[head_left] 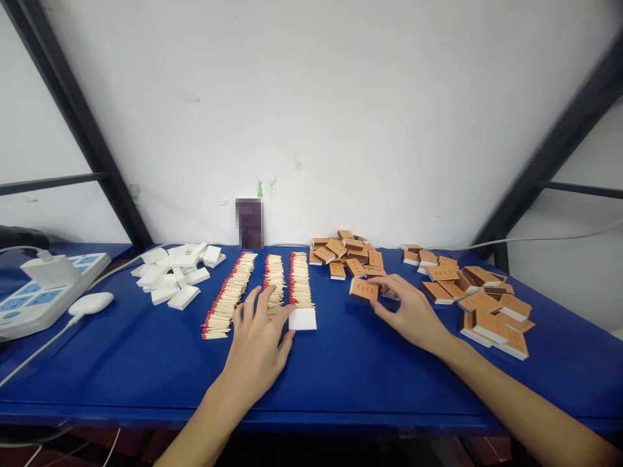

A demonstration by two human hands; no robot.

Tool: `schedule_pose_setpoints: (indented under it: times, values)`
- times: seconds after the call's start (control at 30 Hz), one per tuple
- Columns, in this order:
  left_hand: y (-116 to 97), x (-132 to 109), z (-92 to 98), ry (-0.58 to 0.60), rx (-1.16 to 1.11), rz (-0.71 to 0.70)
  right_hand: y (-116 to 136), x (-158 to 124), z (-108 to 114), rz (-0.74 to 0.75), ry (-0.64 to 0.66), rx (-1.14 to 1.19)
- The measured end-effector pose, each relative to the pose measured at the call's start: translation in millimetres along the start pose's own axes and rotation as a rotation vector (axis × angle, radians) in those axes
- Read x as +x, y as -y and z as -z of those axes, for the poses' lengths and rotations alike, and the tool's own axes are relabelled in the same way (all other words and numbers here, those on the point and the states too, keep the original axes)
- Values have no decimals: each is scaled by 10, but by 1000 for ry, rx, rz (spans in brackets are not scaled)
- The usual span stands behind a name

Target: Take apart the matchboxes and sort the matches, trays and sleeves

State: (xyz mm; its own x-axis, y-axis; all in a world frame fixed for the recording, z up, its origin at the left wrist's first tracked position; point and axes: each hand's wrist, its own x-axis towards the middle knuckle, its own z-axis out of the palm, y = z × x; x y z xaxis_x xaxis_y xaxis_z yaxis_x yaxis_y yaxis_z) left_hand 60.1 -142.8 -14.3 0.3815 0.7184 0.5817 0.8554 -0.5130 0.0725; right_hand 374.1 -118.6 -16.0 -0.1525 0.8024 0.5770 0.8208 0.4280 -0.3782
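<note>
On the blue table [146,363], three rows of red-tipped matches [272,282] lie side by side. My left hand [256,344] rests flat with fingers spread over the near end of the middle row, its thumb next to a white inner tray [302,318]. My right hand [411,311] reaches left, its fingertips closed on an orange matchbox sleeve [363,288] lying near the edge of the central pile of orange sleeves [346,253].
A heap of white inner trays [175,275] lies at the back left. More orange matchboxes [481,301] are heaped on the right. A power strip [43,292] and a white mouse [91,303] with cable sit at the far left. Black frame bars stand at both sides.
</note>
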Motion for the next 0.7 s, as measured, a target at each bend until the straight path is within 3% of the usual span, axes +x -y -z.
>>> schedule_pose_setpoints:
  times: [0.17, 0.33, 0.43, 0.57, 0.7]
  values:
    - [-7, 9, 13, -11, -14, 5, -140, 324, -61, -90, -141, -236]
    - [21, 3, -1, 0, -28, 20, -167, 625, -150, -77, -21, -364]
    - [32, 3, 2, 9, -42, 23, -242, 591, -99, -71, -22, -347]
    - [28, 10, 15, 9, -62, 28, -418, 424, 72, -169, -58, -293]
    - [19, 22, 23, 21, -70, 47, -478, 360, 135, -260, 85, -320]
